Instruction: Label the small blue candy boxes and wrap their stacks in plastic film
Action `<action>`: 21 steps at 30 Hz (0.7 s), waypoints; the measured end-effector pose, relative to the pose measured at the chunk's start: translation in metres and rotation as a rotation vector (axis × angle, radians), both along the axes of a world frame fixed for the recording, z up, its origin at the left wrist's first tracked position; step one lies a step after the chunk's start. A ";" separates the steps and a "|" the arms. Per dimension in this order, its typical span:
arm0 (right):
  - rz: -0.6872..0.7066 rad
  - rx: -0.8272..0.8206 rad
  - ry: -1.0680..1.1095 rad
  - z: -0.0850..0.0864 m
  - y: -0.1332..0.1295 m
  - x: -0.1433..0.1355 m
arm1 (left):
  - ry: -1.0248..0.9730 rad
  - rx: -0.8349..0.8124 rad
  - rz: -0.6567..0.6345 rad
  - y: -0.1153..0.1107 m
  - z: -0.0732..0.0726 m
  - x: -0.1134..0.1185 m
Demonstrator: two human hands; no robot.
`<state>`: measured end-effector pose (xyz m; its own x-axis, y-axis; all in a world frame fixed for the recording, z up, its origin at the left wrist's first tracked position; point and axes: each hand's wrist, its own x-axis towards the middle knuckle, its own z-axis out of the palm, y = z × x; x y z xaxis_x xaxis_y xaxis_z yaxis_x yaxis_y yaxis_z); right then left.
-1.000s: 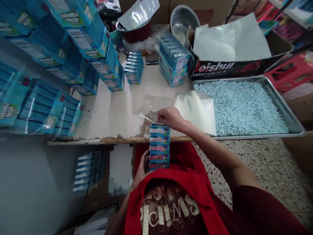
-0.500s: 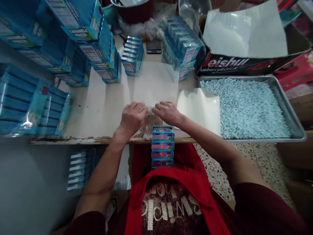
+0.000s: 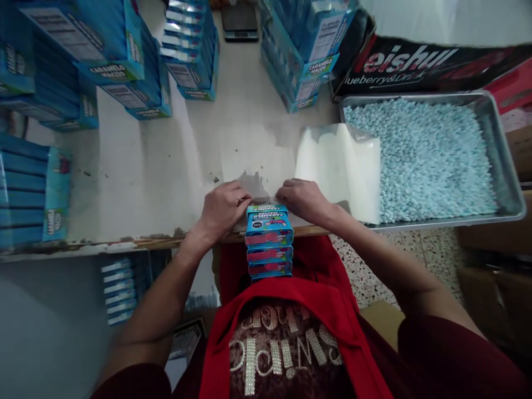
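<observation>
My left hand (image 3: 224, 208) and my right hand (image 3: 305, 199) are closed in pinches at the table's front edge. Between them stretches a clear plastic bag (image 3: 262, 198), hard to make out against the table. Its edge meets the far end of a row of blue candy boxes (image 3: 269, 224) marked "Caramelo Macizo". How far the film reaches over the boxes cannot be seen. The row runs from the table edge back towards my red apron (image 3: 286, 293). Beside my right hand lies a stack of whitish plastic sheets or bags (image 3: 338, 169).
A metal tray (image 3: 521, 205) of pale blue candies (image 3: 436, 160) stands on the right, with a black carton (image 3: 399, 69) behind it. Blue display boxes are stacked at the left (image 3: 112, 55) and centre back (image 3: 307, 61). A small scale (image 3: 240, 22) lies at the back.
My hands have drawn the clear film back towards the boxes and now sit beside their far end. The film no longer lies out across the table. My view has tilted downwards.
</observation>
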<state>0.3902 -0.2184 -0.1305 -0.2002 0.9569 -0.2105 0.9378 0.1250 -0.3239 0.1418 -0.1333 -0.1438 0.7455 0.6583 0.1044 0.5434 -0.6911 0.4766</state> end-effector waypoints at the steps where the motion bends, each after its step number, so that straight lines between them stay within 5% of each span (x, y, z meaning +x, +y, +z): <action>1: -0.003 -0.018 -0.023 0.003 -0.004 -0.002 | -0.006 -0.001 -0.006 -0.003 0.001 -0.002; 9: -0.177 -0.071 0.130 0.050 -0.011 -0.012 | -0.107 0.165 0.010 -0.024 0.037 -0.017; 14: -0.284 -0.007 0.239 0.080 -0.029 -0.018 | -0.118 0.307 0.146 -0.051 0.059 -0.025; 21: -0.362 0.290 0.231 0.097 -0.081 -0.051 | -0.352 0.315 0.372 -0.102 0.055 -0.026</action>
<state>0.3390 -0.2990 -0.0335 0.1449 0.9859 0.0838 0.8456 -0.0795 -0.5278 0.1155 -0.2354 -0.0889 0.3562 0.7659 0.5352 0.6228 -0.6216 0.4751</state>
